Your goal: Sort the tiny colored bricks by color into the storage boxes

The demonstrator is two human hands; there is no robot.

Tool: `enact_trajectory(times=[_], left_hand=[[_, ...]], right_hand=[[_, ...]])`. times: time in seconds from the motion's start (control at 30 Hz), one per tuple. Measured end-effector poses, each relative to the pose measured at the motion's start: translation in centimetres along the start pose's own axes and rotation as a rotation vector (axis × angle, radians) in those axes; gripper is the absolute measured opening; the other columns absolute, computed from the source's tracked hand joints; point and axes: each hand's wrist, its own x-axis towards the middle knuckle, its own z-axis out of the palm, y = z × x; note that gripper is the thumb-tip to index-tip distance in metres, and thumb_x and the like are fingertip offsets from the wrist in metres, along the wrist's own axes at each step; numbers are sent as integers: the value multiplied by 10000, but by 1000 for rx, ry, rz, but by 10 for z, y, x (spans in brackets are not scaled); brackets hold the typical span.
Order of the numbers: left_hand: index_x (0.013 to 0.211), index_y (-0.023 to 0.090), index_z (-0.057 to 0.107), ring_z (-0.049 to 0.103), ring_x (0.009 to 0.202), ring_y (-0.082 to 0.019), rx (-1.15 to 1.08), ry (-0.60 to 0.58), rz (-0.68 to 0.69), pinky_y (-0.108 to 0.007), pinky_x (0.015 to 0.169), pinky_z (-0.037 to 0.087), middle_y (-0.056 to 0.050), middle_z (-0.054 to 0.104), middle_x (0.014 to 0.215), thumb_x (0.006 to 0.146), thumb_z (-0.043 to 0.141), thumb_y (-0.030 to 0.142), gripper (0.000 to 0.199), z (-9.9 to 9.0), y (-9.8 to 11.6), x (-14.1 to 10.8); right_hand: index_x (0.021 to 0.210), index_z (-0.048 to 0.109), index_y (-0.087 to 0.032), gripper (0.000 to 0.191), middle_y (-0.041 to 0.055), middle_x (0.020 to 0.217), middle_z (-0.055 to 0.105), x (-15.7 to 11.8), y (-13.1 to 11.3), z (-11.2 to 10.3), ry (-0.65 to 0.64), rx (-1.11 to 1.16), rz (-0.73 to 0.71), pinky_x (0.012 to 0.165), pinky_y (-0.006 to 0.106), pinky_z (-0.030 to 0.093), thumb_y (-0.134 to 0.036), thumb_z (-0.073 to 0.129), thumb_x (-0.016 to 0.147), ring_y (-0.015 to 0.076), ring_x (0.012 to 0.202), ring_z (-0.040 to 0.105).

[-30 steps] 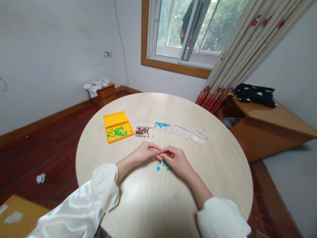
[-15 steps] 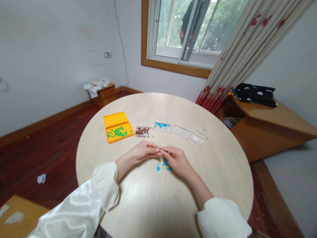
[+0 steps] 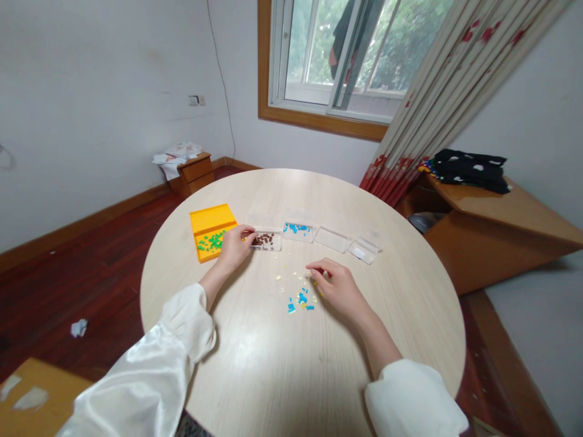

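Note:
My left hand (image 3: 234,247) reaches over the left end of a clear box of small brown bricks (image 3: 268,239). Its thumb and forefinger are brought together; what lies between them is too small to make out. The wrist passes in front of the yellow case (image 3: 212,214), which lies open with green bricks (image 3: 209,243) in it. My right hand (image 3: 336,282) is low over the table, right of a loose group of blue bricks (image 3: 302,297), with its fingers curled and thumb near forefinger. Whether it pinches a small piece is unclear. Pale yellow pieces (image 3: 279,277) are scattered nearby.
Along the far side of the round table (image 3: 255,364) stand a clear box with blue bricks (image 3: 298,231), a clear tray (image 3: 331,239) and a small lidded clear box (image 3: 364,250). A wooden cabinet (image 3: 501,243) with dark cloth on top stands at right.
My hands have moved apart from where they met above the table's middle. The left has gone left and away to the brown bricks; the right has shifted slightly right, uncovering pale pieces.

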Motion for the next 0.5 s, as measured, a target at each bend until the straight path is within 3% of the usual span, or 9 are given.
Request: enact_trajectory(times=[0.1, 0.27, 0.5], left_hand=[[776, 153, 669, 642, 798, -194, 180, -29, 158, -304, 769, 486, -66, 698, 840, 749, 592, 165, 82, 5, -8, 2], [822, 150, 669, 633, 843, -200, 343, -66, 242, -320, 805, 482, -69, 697, 888, 771, 562, 134, 119, 8, -15, 3], [847, 160, 646, 613, 891, -193, 351, -79, 348, -323, 833, 474, -61, 670, 928, 756, 590, 112, 118, 9, -18, 1]], right_hand=[[802, 666, -166, 139, 49, 806, 647, -2, -3, -3, -147, 20, -8, 695, 266, 435, -156, 528, 796, 141, 745, 574], [753, 663, -156, 142, 37, 787, 625, -4, -9, -4, -358, 44, -12, 678, 249, 425, -69, 554, 729, 127, 727, 555], [745, 673, -167, 157, 16, 762, 600, -4, -9, -4, -470, 22, -35, 669, 239, 409, -45, 597, 682, 120, 709, 531]])
